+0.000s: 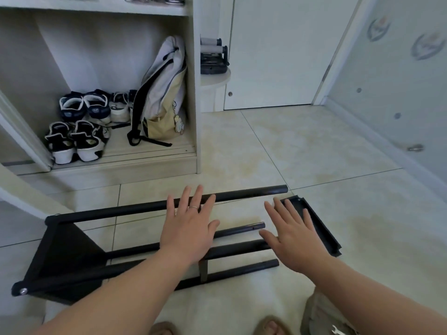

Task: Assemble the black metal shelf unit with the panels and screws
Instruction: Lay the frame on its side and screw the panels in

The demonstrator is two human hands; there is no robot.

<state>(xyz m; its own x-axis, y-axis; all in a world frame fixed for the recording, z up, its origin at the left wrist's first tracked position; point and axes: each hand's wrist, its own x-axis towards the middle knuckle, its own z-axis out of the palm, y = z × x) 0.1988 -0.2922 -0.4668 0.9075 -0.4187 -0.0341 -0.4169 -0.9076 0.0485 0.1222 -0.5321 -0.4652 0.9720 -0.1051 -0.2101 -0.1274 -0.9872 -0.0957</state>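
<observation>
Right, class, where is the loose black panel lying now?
In the head view the loose black panel lies on the tiled floor to the right, just beyond the open pole ends of the frame, its left edge behind the right hand.

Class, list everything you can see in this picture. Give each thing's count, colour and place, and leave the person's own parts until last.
Shelf frame: one, black, lying on its side on the floor tiles, end panel at the left.
Poles: four, black, running right from that end panel.
Loose panel: one, black, on the floor by the free pole ends.
Sneakers: at least five, navy, black and white, in the cupboard's bottom.
Backpack: one, grey and cream, leaning inside the cupboard, right side.
Wrench: one, silver, bottom right edge.
Left hand: open, ringed, over the poles.
Right hand: open, at the pole ends.
Feet: two, bottom edge.
</observation>
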